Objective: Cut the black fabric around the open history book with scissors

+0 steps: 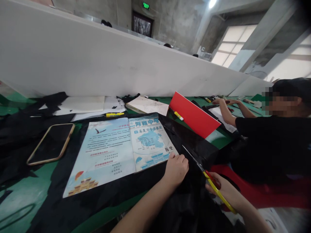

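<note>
Scissors (208, 176): held in the right hand (222, 188), fingers wrapped at the handles, blades pointing up and leftward toward the black cloth (194, 136). Booklet (109, 149): spread flat on the cloth, left of both hands. Left hand (177, 168): fingers curled together at the booklet's lower right corner — whether they pinch cloth, cannot tell.

Edges: black cloth borders the booklet below and at right; green tabletop (25, 191) shows below the phone (52, 142). Red board (193, 113), glue stick (178, 116) against it, beyond the scissors; seated person (279, 145) at far right.

Appearance: scissors with yellow and red handles, slim metal blades. Booklet pale blue — printed text, a bird and a gateway on the left half, blue heading and map shape on the right. Cloth dark, creased.
</note>
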A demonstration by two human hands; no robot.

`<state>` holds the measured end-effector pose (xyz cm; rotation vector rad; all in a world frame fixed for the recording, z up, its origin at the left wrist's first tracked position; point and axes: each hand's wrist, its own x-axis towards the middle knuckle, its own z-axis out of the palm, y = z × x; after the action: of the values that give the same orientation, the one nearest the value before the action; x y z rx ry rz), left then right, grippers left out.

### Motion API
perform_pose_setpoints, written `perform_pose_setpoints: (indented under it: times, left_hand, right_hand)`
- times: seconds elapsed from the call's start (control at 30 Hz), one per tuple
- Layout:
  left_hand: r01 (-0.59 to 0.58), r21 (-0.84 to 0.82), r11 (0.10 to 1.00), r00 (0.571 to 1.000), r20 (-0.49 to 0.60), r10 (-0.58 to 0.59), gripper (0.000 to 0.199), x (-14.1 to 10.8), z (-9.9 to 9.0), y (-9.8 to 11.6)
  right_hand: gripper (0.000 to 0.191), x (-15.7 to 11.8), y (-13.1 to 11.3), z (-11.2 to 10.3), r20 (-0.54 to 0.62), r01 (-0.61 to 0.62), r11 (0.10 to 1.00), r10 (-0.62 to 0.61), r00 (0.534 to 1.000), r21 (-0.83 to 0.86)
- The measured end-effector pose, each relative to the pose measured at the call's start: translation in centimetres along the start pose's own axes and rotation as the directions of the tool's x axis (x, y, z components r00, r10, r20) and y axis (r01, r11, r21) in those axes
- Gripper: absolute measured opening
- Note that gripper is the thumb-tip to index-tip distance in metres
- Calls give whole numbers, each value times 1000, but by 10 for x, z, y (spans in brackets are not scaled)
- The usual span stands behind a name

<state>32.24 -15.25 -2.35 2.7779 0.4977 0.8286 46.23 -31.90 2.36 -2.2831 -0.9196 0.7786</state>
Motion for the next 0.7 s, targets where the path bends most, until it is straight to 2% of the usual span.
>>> perform_pose_setpoints:
  times: [0.13, 0.27, 0.33, 0.53, 0.7]
  left_hand:
    - [-9, 2, 1000, 1000, -2, 9, 13, 0, 3, -1]
    - [-11, 10, 1000, 1000, -16, 11, 13, 0, 8, -2]
    - [-16, 15, 1000, 1000, -24, 16, 14, -1, 11, -2]
    - [-26, 15, 1000, 999, -30, 27, 12, -2, 14, -4]
    - [0, -2, 1000, 1000, -23, 0, 11, -1, 9, -2]
  right_hand:
    - [50, 3, -14, -3, 85, 10, 999, -13, 996, 38]
    - [46, 10, -23, -2, 118, -66, 995, 57, 991, 78]
    - [42, 13, -27, -1, 121, -87, 993, 78, 990, 74]
    - [36, 13, -30, -8, 118, -22, 999, 17, 993, 42]
    - [39, 12, -27, -14, 96, -63, 998, 64, 993, -9]
